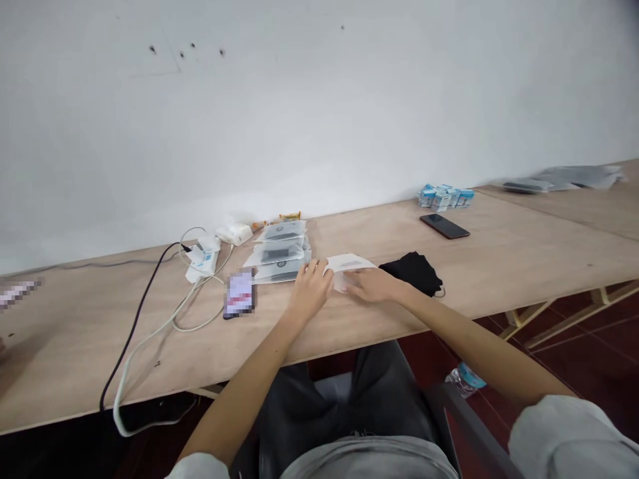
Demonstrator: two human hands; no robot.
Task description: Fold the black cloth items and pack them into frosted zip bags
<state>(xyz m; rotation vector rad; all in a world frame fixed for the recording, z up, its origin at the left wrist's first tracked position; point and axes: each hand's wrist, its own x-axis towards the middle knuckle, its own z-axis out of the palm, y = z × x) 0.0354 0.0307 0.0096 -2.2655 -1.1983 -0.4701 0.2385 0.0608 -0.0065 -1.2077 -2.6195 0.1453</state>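
A white translucent plastic bag (349, 261) lies flat on the table in front of me. My left hand (310, 287) is at its left edge, fingers bent and closed on it; the exact grip is partly hidden. My right hand (374, 285) rests on the bag's near part, fingers stretched out toward the left. Right beside that hand is a folded black cloth item (413, 271) with a thin loop at its corner. Left of the bag, several filled frosted bags (278, 251) with dark contents overlap in a row.
A phone (239, 293) lies left of the filled bags, near white cables (172, 326) and a power strip (234, 233). Another phone (444, 226) and small blue-and-white boxes (444, 197) are at the back right. More bags (564, 178) lie far right. A bottle (464, 380) is on the floor.
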